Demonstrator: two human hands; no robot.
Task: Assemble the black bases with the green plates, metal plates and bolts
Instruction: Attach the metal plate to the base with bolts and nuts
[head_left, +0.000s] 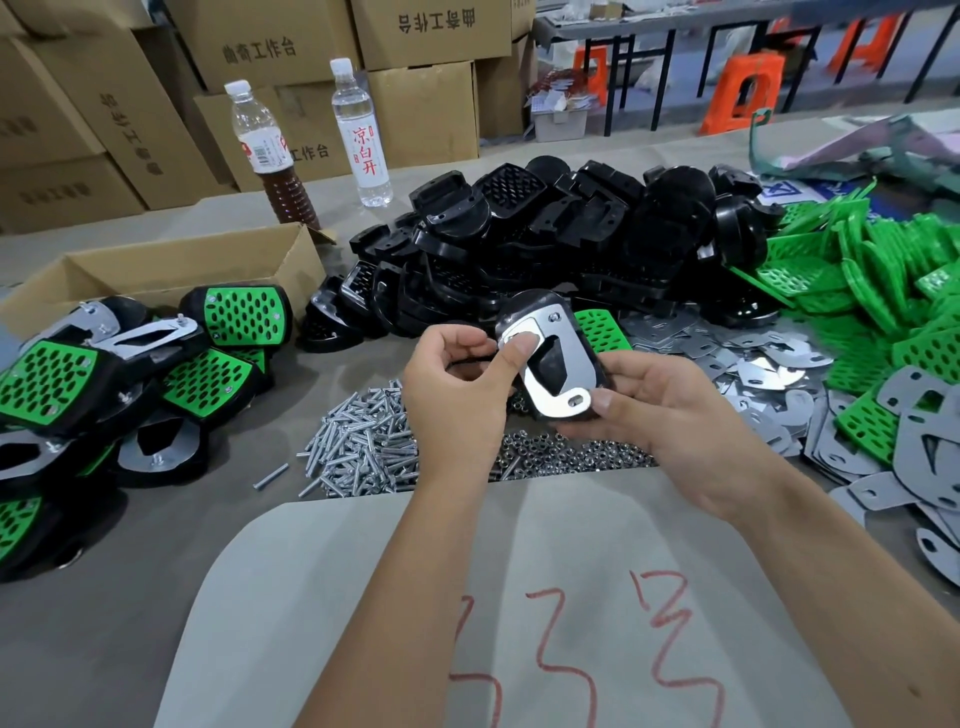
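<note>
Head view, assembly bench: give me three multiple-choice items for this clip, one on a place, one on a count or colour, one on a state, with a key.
1. Where does the loose bolt pile lie?
A. inside the cardboard box
B. on the table, below the left hand
C. on top of the green plates

2. How many bottles stand at the back of the table?
A. one
B. two
C. four

3. What is the state of the black base with the metal plate on it?
A. held in both hands
B. lying on the finished pile
C. resting in the box

Key: 1 B, the bolts are spread on the table under the left hand. 2 B, one clear and one with brown liquid. 3 A, the right hand holds it from below while the left thumb presses the plate.
</note>
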